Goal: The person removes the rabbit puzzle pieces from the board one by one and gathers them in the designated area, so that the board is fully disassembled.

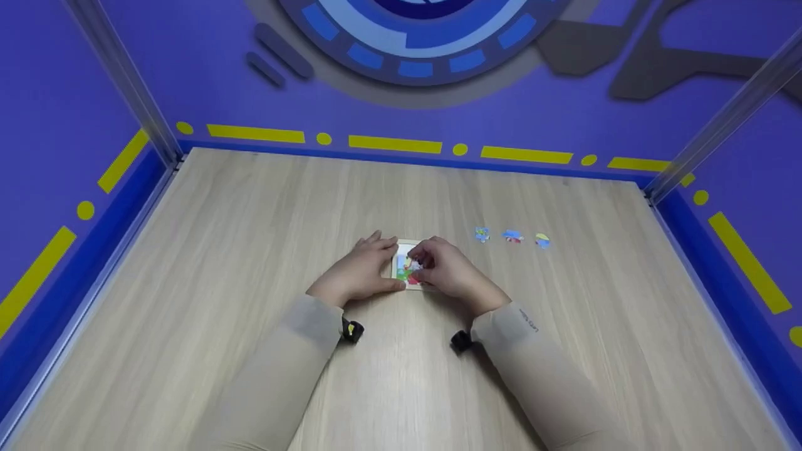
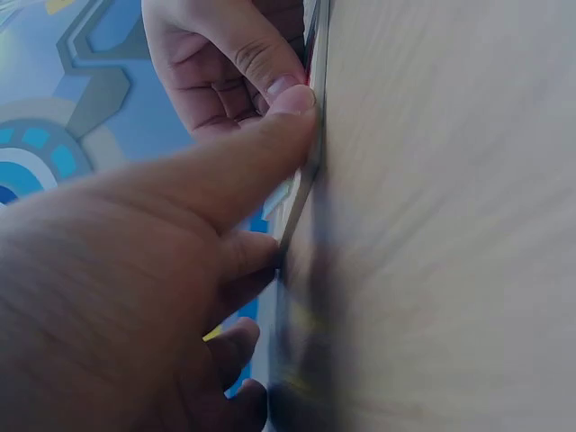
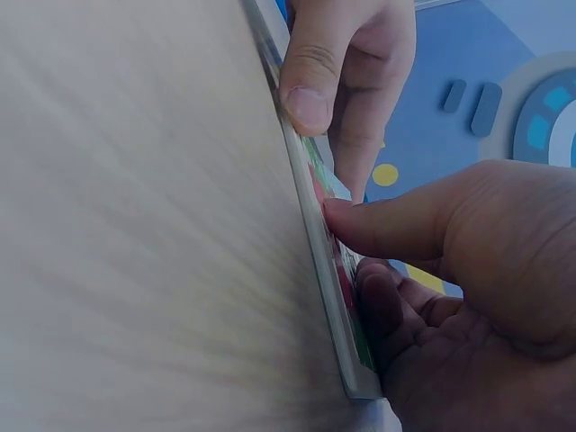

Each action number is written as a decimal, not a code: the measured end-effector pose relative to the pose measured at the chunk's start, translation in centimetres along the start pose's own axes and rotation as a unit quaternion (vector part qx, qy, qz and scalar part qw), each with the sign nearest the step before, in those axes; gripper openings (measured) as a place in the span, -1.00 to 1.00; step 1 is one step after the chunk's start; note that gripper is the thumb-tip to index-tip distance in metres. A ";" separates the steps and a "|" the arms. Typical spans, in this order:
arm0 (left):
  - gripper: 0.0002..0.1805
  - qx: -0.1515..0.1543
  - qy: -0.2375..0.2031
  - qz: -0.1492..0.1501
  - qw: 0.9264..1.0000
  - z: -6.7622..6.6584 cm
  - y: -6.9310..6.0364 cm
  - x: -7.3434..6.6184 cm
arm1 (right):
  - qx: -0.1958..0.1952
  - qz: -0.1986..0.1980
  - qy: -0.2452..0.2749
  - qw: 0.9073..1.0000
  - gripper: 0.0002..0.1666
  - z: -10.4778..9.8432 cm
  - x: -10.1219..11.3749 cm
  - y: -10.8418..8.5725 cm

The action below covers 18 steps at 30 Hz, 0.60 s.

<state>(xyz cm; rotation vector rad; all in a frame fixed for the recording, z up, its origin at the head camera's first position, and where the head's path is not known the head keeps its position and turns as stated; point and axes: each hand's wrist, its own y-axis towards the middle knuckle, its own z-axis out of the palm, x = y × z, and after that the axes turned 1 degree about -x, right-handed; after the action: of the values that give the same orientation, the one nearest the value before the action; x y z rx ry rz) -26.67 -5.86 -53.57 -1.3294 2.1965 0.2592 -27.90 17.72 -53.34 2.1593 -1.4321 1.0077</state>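
A small jigsaw puzzle board (image 1: 406, 247) with a pale raised border lies flat on the table between both hands, its colourful picture partly covered. The left hand (image 1: 363, 266) holds the board at its left side, with the thumb on the near edge and the other fingers toward the far corner. Over the picture, the right hand (image 1: 452, 270) has thumb and fingers curled together, pinching a puzzle piece mostly hidden by the fingertips. In the right wrist view the right thumb (image 3: 387, 225) touches the picture surface.
Three loose puzzle pieces lie in a row right of the board: a blue and green one (image 1: 481, 234), a blue and red one (image 1: 513, 237), and a yellow and blue one (image 1: 542, 240). Blue-purple panels (image 1: 207, 81) wall the wooden table (image 1: 263, 207) at the back and sides.
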 end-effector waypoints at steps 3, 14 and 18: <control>0.02 -0.001 -0.008 0.003 1.000 -0.3 -0.1 -0.2 | -0.005 -0.002 0.001 1.000 -0.63 -0.2 0.0 0.0; -0.06 -0.005 0.001 -0.007 1.000 -0.2 -0.4 -0.2 | -0.001 -0.001 0.024 1.000 -0.63 0.0 -0.1 -0.1; -0.09 -0.002 -0.001 -0.010 1.000 -0.1 -0.3 -0.3 | -0.004 0.003 0.031 1.000 -0.62 0.1 -0.3 -0.1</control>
<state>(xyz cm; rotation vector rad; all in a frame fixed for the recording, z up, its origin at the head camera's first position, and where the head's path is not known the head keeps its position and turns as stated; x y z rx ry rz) -26.29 -5.83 -53.32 -1.3513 2.1809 0.2563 -27.88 17.92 -53.61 2.1011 -1.4136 1.0592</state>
